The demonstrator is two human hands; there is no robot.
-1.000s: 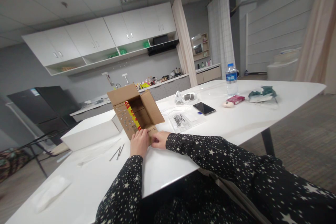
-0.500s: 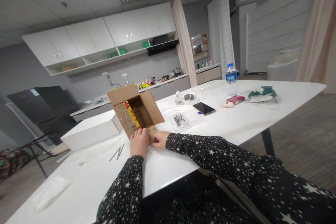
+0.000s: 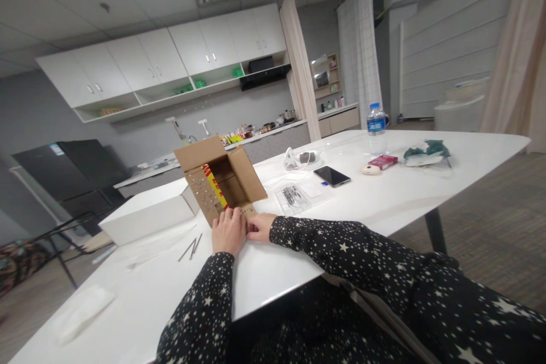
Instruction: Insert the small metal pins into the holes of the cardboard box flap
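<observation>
You are seated at a wide white table (image 3: 384,205) that fills the middle of the view, your star-patterned sleeves reaching across it. To your left on it lies a long white box (image 3: 147,217), touching or just beside the open cardboard box (image 3: 222,185). That cardboard box lies on its side near the table's front edge, its mouth turned towards you and its flaps spread; a red and yellow printed panel shows on its inner left wall, and the lower flap lies flat on the table towards you.

Your left hand (image 3: 228,232) rests palm down on that lower flap, fingers flat and together, pressing on it and not wrapped round anything. Your right hand (image 3: 260,226) sits just beside it, touching it, with the fingers curled loosely at the flap's right corner; whether they pinch the cardboard I cannot tell from here.

Beyond the box, to your right, a clear plastic bag (image 3: 292,195) with small dark parts lies flat, then a black phone (image 3: 331,176) face up. Farther off stand a water bottle (image 3: 376,128), a small red packet (image 3: 383,161) and a crumpled green cloth (image 3: 426,151), well apart from your hands. To the left of your left hand, a pair of thin metal rods (image 3: 190,248) lies on the tabletop
</observation>
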